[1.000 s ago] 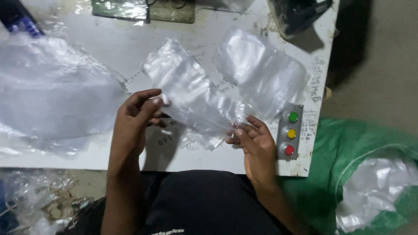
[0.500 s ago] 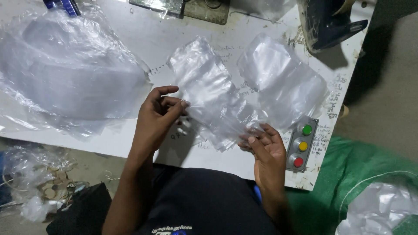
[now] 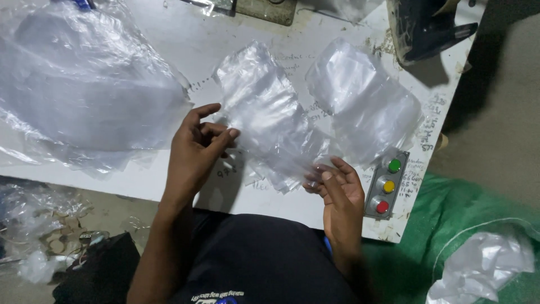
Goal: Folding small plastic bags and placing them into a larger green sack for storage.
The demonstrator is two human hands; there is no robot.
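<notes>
A stack of clear plastic bags (image 3: 264, 112) lies slanted across the white table (image 3: 169, 39) in front of me. My left hand (image 3: 197, 149) pinches the stack's left edge between thumb and fingers. My right hand (image 3: 337, 188) grips the stack's lower right corner at the table's front edge. A second loose pile of clear bags (image 3: 363, 104) lies just to the right, touching the first.
A big heap of clear plastic film (image 3: 79, 90) covers the table's left side. A grey button box (image 3: 387, 184) with green, yellow and red buttons sits at the front right. A dark machine (image 3: 427, 25) stands at the back right. A green sack (image 3: 467, 247) holding plastic lies on the floor.
My left hand has shifted its fingers along the stack's left edge, and my right hand has closed tighter on the lower corner. The view has drifted slightly.
</notes>
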